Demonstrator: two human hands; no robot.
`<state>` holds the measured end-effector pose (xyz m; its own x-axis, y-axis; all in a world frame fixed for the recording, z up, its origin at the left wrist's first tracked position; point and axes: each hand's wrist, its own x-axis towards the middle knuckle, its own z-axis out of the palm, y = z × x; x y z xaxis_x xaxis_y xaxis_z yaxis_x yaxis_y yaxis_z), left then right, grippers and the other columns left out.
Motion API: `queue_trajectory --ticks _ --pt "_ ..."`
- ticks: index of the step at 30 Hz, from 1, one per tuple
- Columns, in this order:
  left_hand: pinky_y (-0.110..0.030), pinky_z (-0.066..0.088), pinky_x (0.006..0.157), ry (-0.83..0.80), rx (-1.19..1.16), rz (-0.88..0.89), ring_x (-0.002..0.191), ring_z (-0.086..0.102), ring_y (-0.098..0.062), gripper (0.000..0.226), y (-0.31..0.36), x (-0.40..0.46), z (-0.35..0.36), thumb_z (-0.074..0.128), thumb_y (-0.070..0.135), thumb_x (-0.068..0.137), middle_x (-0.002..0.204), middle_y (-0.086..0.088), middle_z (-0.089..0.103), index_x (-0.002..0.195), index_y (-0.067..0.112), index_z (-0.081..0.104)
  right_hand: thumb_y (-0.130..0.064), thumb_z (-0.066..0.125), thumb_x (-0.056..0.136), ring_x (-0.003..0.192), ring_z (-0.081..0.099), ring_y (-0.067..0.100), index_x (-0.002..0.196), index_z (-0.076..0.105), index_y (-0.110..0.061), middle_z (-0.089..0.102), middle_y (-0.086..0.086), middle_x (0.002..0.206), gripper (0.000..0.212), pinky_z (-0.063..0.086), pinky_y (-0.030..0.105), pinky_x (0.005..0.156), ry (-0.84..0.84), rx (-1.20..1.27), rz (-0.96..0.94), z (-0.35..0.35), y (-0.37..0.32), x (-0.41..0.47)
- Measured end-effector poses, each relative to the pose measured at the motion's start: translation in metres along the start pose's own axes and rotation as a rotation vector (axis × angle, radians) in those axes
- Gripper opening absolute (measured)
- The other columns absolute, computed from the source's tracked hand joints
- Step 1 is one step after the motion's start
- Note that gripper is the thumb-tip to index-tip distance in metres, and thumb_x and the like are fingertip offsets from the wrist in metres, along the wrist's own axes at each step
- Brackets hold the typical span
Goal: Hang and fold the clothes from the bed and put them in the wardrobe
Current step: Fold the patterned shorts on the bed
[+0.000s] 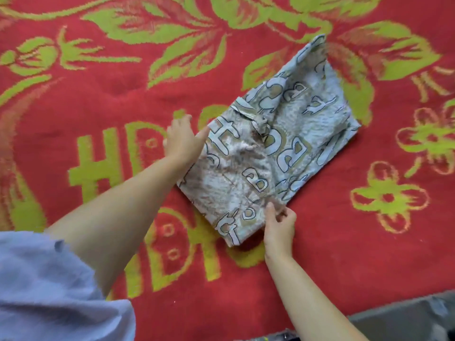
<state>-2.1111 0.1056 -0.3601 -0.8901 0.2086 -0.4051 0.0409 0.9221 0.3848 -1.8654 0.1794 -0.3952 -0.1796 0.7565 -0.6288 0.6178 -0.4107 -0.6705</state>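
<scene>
**Q:** Two hands appear in the head view; what does each do?

**A:** The left hand (183,139) lies at the left edge of the folded garment (268,146), fingers straight and spread flat, with the thumb touching the cloth border. It holds nothing. The right hand (279,226) is at the near edge of the same garment, fingers curled and pinching a fold of the fabric between thumb and fingertips.

**Q:** Where is the garment, and how does it lie?

**A:** It rests on the bed (103,99), right of the frame's centre, folded into a rough oblong that runs diagonally from near left to far right. The cloth is pale blue-grey, printed with large outlined letter shapes. Its far corner stands up in a loose peak, and a small bunched knot of fabric sits near the middle.

**Q:** What covers the bed?

**A:** One red bedspread (344,242) with yellow-green flowers, leaves and block letters fills almost the whole frame.

**Q:** What else is visible?

**A:** A light blue sleeve (49,286) fills the lower left corner, above the bare left forearm. A grey surface (406,318) shows at the lower right corner, beyond the bedspread's edge; what it is cannot be told.
</scene>
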Motion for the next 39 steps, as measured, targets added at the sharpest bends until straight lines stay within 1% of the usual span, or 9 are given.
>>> queue_trajectory --ticks 6,13,16,23,26,29,32,35,39 --pt "-0.038 0.046 0.080 -0.287 0.108 0.041 0.103 0.057 -0.030 0.060 -0.058 -0.012 0.007 0.050 0.052 0.093 0.118 -0.012 0.060 0.131 0.006 0.044 -0.051 0.063 0.085 0.120 0.049 0.027 0.139 0.036 -0.006 0.048 0.010 0.132 0.076 0.041 0.042 0.103 0.024 0.012 0.300 0.022 -0.003 -0.029" --pt "-0.036 0.039 0.062 -0.271 -0.255 -0.072 0.075 0.054 -0.027 0.034 -0.070 -0.065 0.017 0.049 0.041 0.097 0.078 -0.006 0.058 0.086 0.010 0.056 -0.005 0.069 0.084 0.092 0.065 0.031 0.125 0.050 0.003 0.063 0.021 0.112 0.046 0.056 0.041 0.081 -0.063 0.242 0.452 0.003 -0.021 -0.006" --pt "-0.029 0.042 0.066 -0.328 -0.308 -0.092 0.082 0.059 -0.021 0.024 -0.087 -0.105 0.025 0.054 0.036 0.095 0.087 -0.001 0.066 0.088 0.015 0.063 0.006 0.061 0.084 0.063 0.069 0.026 0.105 0.064 0.008 0.071 0.019 0.082 0.022 0.058 0.035 0.055 -0.171 0.190 0.320 -0.040 -0.025 0.005" --pt "-0.030 0.037 0.070 -0.452 -0.097 -0.067 0.094 0.059 -0.024 0.011 -0.123 -0.214 0.066 0.055 0.030 0.093 0.097 -0.004 0.064 0.093 0.019 0.054 -0.013 0.058 0.093 0.096 0.059 0.023 0.131 0.047 -0.007 0.056 0.014 0.122 0.040 0.044 0.028 0.076 -0.092 -0.493 -0.019 -0.119 0.019 -0.019" --pt "-0.041 0.046 0.086 -0.194 0.163 0.264 0.106 0.056 -0.035 0.042 -0.143 -0.217 0.063 0.063 0.016 0.086 0.112 -0.014 0.056 0.125 0.006 0.049 -0.003 0.055 0.089 0.127 0.043 0.024 0.144 0.034 -0.009 0.039 0.011 0.142 0.060 0.032 0.033 0.107 -0.035 -0.754 -0.569 -0.131 0.039 -0.039" --pt "-0.056 0.042 0.100 -0.166 0.550 0.842 0.127 0.049 -0.038 0.091 -0.158 -0.204 0.057 0.066 0.005 0.061 0.142 -0.019 0.045 0.144 0.008 0.030 -0.009 0.059 0.070 0.148 0.007 0.030 0.152 0.019 -0.017 0.015 0.011 0.160 0.092 0.006 0.055 0.115 -0.438 -1.203 -1.006 -0.133 0.061 -0.044" --pt "-0.059 0.032 0.107 -0.320 0.833 1.143 0.141 0.031 -0.028 0.097 -0.158 -0.185 0.052 0.054 0.009 0.062 0.155 -0.010 0.028 0.151 0.017 0.016 -0.032 0.055 0.081 0.142 -0.028 0.033 0.148 -0.022 -0.030 -0.030 0.009 0.154 0.102 -0.015 0.061 0.109 -0.743 -1.547 -1.033 -0.136 0.080 -0.028" --pt "-0.058 0.026 0.109 -0.330 0.934 1.185 0.141 0.028 -0.025 0.082 -0.142 -0.176 0.058 0.034 0.011 0.072 0.154 -0.006 0.029 0.152 0.019 0.013 -0.043 0.061 0.084 0.138 -0.035 0.027 0.136 -0.040 -0.032 -0.041 0.004 0.148 0.114 -0.015 0.059 0.111 -0.671 -1.647 -0.965 -0.130 0.073 -0.008" --pt "-0.050 0.004 0.116 -0.417 0.899 1.143 0.145 0.002 -0.026 0.092 -0.120 -0.170 0.062 0.046 -0.005 0.073 0.159 -0.006 0.009 0.152 0.027 0.014 0.000 0.053 0.084 0.147 -0.017 0.027 0.140 -0.030 -0.036 -0.025 0.006 0.157 0.107 -0.010 0.048 0.116 -0.689 -1.534 -0.895 -0.120 0.060 -0.004"
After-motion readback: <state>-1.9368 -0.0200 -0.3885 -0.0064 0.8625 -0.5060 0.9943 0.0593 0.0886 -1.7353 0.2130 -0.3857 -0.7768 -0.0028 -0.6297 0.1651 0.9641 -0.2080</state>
